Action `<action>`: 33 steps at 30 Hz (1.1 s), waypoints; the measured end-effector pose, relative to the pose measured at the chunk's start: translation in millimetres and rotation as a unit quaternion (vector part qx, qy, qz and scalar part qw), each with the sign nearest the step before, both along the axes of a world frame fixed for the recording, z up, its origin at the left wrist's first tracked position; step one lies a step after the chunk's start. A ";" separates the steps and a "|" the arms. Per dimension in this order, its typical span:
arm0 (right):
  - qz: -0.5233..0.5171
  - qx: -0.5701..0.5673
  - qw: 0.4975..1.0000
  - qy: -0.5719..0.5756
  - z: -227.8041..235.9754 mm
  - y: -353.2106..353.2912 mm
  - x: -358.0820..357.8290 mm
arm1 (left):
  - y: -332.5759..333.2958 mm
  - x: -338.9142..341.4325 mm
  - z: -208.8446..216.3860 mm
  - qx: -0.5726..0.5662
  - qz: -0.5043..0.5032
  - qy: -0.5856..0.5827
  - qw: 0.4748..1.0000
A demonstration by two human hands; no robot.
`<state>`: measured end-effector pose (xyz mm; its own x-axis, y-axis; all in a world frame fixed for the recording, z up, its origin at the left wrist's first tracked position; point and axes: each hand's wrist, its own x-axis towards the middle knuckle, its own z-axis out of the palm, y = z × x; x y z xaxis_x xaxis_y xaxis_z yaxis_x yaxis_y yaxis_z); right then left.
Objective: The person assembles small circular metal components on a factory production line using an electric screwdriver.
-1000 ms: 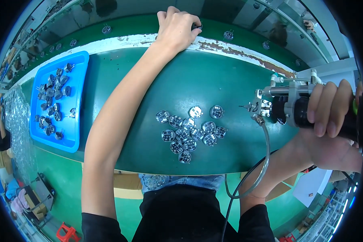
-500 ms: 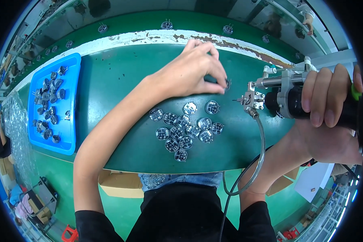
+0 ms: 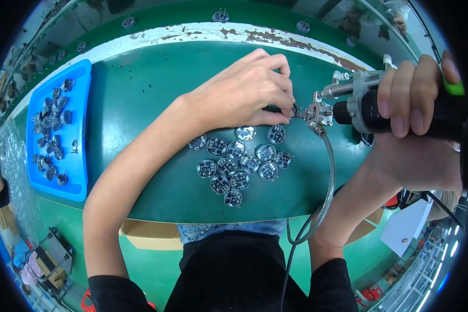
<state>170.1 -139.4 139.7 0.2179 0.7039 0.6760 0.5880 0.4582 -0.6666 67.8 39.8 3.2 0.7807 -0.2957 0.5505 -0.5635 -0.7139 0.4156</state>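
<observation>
My left hand is closed at the fingertips round a small round circuit-board part, held just above or on the green table; my fingers hide most of it. My right hand grips the black body of a hose-fed power screwdriver, held sideways with its tip pointing left. The metal tip meets or almost meets the part at my left fingertips; contact is hard to tell. Below my left hand, several round circuit-board parts lie in a cluster, component side up.
A blue tray with several dark round parts stands at the table's left. From the screwdriver, a clear hose loops down past the table's front edge. Beyond a worn white ledge, spaced parts sit on a green strip. A cardboard box is below the table.
The screwdriver in my right hand has moved left and slightly up, closing the gap to the part in my left hand. The view has shifted slightly.
</observation>
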 end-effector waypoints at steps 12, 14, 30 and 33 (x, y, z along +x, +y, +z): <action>0.014 -0.002 1.000 0.013 -2.2 8.9 -6.6 | -0.4 0.6 0.8 0.001 0.000 0.006 1.000; 0.016 -0.002 1.000 0.015 -2.5 9.5 -6.8 | -0.5 0.6 0.7 0.001 -0.001 0.007 1.000; 0.031 -0.004 0.999 0.032 -3.0 6.2 -2.7 | -1.1 1.1 0.5 -0.001 -0.001 0.005 1.000; 0.035 -0.003 0.999 0.035 -2.3 2.8 1.6 | -1.1 1.0 -0.1 0.000 0.000 0.005 1.000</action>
